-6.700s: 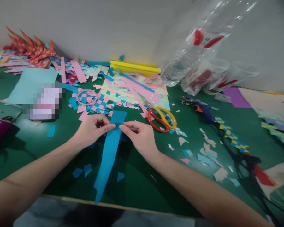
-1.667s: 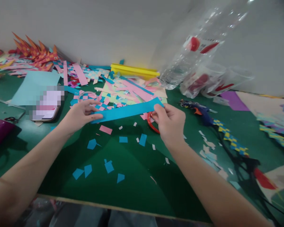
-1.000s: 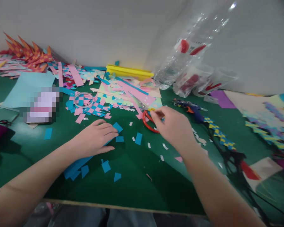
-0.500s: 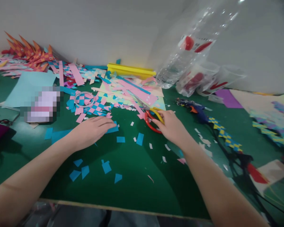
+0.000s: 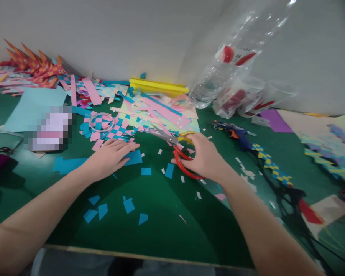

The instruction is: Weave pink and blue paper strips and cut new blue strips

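Note:
My left hand [image 5: 113, 155] lies over a blue paper strip [image 5: 71, 165], fingers stretched out and thumb apart, touching the strip. The strip's right end shows past my fingertips, and my hand hides its middle. In my right hand [image 5: 202, 155] is a pair of scissors [image 5: 175, 143] with one red and one yellow handle, gripped by the handles. The blades point left and away from me, over the edge of the paper pile. Small blue paper scraps [image 5: 146, 171] lie between my hands and nearer to me.
Behind my hands lie a heap of paper strips [image 5: 163, 111], a clear ring [image 5: 101, 122] and a yellow bar [image 5: 158, 86]. At left are a blurred-out phone-like object [image 5: 53, 128] and light blue paper [image 5: 34, 107]. A plastic bottle [image 5: 218, 73], cups [image 5: 278, 96] and a dark blue tool [image 5: 241, 138] stand or lie right.
My right hand has drawn the scissors up off the pile and turned them, so the red handle swings toward me. The blue strip has slid slightly left under my left hand.

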`<action>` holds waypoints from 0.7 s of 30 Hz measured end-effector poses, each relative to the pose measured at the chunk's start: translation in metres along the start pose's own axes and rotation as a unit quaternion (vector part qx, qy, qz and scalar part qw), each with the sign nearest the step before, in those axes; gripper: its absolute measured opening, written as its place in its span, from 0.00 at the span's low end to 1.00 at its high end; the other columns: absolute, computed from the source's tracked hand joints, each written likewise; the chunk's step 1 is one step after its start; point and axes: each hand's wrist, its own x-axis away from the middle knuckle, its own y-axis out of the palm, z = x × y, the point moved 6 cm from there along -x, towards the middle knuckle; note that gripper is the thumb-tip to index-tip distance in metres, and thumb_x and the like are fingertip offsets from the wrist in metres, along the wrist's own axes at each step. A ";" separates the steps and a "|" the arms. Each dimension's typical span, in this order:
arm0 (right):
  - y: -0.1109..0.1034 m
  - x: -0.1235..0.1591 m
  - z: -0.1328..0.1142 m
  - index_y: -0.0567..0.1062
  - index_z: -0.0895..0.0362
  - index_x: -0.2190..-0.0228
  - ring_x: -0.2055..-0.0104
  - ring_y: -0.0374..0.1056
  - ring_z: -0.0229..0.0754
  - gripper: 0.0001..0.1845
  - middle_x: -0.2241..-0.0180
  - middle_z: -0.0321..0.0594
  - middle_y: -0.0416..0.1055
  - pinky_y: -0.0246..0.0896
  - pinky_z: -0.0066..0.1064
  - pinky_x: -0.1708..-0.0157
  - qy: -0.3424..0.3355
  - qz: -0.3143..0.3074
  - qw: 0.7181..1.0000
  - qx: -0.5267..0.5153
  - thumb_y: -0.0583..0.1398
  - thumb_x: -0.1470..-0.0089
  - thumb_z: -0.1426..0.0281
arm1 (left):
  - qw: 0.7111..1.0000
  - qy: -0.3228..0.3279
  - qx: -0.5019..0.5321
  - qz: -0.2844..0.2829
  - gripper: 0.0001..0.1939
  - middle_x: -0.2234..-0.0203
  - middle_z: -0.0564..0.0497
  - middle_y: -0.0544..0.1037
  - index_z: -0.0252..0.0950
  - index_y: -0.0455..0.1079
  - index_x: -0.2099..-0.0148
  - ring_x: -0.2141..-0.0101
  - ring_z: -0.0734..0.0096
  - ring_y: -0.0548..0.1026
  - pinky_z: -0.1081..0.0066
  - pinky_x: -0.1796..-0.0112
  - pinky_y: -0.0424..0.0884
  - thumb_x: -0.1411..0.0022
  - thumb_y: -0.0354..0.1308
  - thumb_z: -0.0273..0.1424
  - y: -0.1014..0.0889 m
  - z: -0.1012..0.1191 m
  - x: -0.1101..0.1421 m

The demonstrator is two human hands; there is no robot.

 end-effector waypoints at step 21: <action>0.011 0.011 -0.022 0.67 0.51 0.51 0.42 0.58 0.56 0.26 0.45 0.46 0.65 0.50 0.53 0.43 -0.130 -0.181 0.974 -0.040 0.62 0.52 0.57 | 0.999 0.026 0.043 -0.002 0.17 0.47 0.46 0.70 0.39 0.69 0.48 0.45 0.61 0.65 0.57 0.47 0.62 0.32 0.43 0.23 0.005 0.000 -0.002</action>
